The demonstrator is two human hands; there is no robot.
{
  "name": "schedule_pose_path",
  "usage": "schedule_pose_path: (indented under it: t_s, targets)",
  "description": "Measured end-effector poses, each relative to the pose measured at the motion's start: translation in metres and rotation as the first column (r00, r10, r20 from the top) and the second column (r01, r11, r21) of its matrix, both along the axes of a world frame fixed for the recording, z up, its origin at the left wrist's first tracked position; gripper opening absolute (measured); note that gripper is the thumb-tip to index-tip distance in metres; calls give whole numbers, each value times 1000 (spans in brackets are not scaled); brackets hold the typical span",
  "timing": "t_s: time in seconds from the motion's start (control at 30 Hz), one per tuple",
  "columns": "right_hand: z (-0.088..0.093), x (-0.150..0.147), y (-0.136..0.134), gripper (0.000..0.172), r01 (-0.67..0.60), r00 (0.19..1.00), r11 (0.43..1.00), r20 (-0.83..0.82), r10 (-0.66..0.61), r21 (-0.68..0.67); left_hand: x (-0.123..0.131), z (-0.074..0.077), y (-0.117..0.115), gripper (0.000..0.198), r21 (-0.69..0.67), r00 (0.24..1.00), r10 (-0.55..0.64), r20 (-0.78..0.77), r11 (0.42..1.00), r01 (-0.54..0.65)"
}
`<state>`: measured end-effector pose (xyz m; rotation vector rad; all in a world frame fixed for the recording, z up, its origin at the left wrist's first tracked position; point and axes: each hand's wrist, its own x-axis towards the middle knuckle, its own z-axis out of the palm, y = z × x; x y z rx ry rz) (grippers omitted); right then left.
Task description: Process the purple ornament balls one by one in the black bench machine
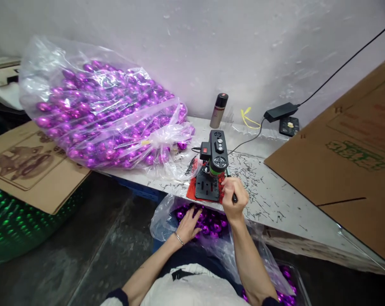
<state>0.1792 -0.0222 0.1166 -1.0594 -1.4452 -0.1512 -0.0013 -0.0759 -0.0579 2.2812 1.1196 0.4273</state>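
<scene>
My right hand [235,198] is wrapped round the black handle of a lever [235,197] on the right side of a small bench machine [218,151]. The machine has a black head, round grilles and a slotted black base plate [206,188] on a red cloth [192,192]. Below the table edge, my left hand [189,224] reaches down with fingers apart among shiny purple baubles [210,225] in a plastic-lined container. Its fingertips touch the baubles, and no bauble shows gripped in them.
A large clear bag of purple baubles [96,110] lies left on the table [294,212]. Behind the machine stand a spray can [219,110] and a power adapter [280,111]. Cardboard boxes flank both sides, one a tall carton [348,170]. Short black bits litter the tabletop.
</scene>
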Motion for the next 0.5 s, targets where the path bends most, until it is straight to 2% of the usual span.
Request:
schedule_pose_path:
  t_s: [0.07, 0.13, 0.2, 0.23, 0.3, 0.33, 0.4, 0.5]
  targets:
    - [1, 1, -1, 29, -4, 1000, 1000, 19, 4, -4, 0, 16, 21, 44, -32, 995, -68, 72, 997, 70]
    - [1, 1, -2, 29, -2, 1000, 1000, 22, 2, -9, -2, 46, 58, 28, -19, 975, -73, 209, 997, 78]
    - [0, 1, -2, 28, 7, 1000, 1000, 11, -7, -8, -4, 81, 112, 30, 12, 947, 145, 285, 988, -155]
    - [-2, 0, -3, 27, 11, 1000, 1000, 1, -11, -6, -5, 97, 143, 29, 6, 917, 297, 265, 951, -310]
    - [-4, 0, -3, 27, 10, 1000, 1000, -11, -10, -5, -5, 122, 207, 26, -65, 807, 582, 100, 813, -579]
    - [-5, -1, -4, 27, 6, 1000, 1000, -10, -6, -9, -3, 130, 237, 30, -80, 772, 633, 58, 773, -629]
    - [-5, 0, -5, 27, -1, 1000, 1000, 0, 1, -21, 3, 136, 285, 35, -111, 735, 678, 0, 730, -674]
    - [-3, 2, -7, 28, -7, 999, 1000, 37, 8, -28, 16, 134, 326, 41, -167, 714, 699, -47, 699, -695]
